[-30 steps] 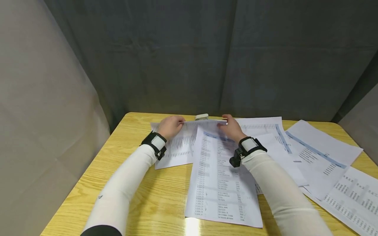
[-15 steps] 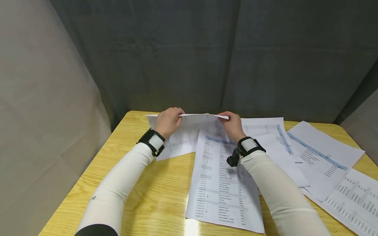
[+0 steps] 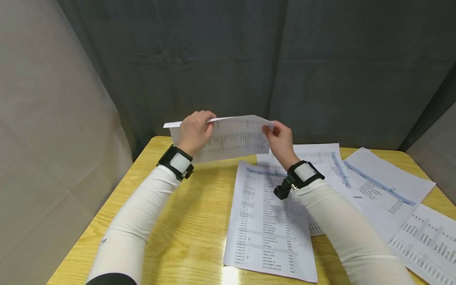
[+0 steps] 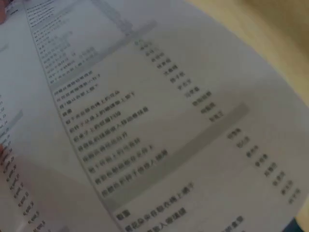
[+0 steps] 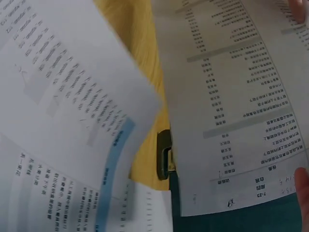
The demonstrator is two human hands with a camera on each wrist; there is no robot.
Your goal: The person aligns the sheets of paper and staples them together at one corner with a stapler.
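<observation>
both hands have lifted the sheet point(image 3: 231, 138) clear off the table point(image 3: 185, 221). left hand point(image 3: 192, 132) and right hand point(image 3: 279, 140) pinch its top corners, so it's free of the pile.

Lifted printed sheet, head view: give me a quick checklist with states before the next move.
1. Left hand grips the lifted white printed paper sheet at its left end: ok.
2. Right hand pinches the sheet's right end: ok.
3. Sheet off the yellow wooden table: ok.
4. Sheet flat, not sagging: not ok, it bows between the hands.
5. Only one sheet held: cannot tell.
6. Other printed sheets lying loose on the table, overlapping: ok.
</observation>
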